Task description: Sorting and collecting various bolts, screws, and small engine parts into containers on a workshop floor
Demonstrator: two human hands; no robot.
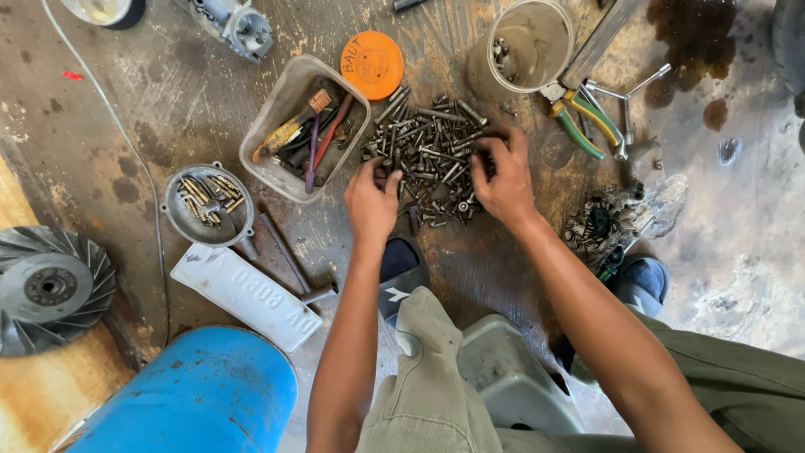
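Observation:
A heap of dark bolts and screws [428,143] lies on the stained floor in front of me. My left hand [371,201] rests at the heap's near left edge, its fingertips curled onto a few bolts. At the heap's right side my right hand [503,176] has its fingers bent down into the pile. Whether either hand has pinched a bolt is hidden by the fingers.
A clear plastic tub [285,101] with tools sits left of the heap, an orange lid [372,65] behind it. A clear jar [524,46] and green-handled pliers [583,117] lie at right. A round metal dish of bolts [172,220], a white plate [247,295], a fan wheel [50,285] and a blue drum [193,394] are at left.

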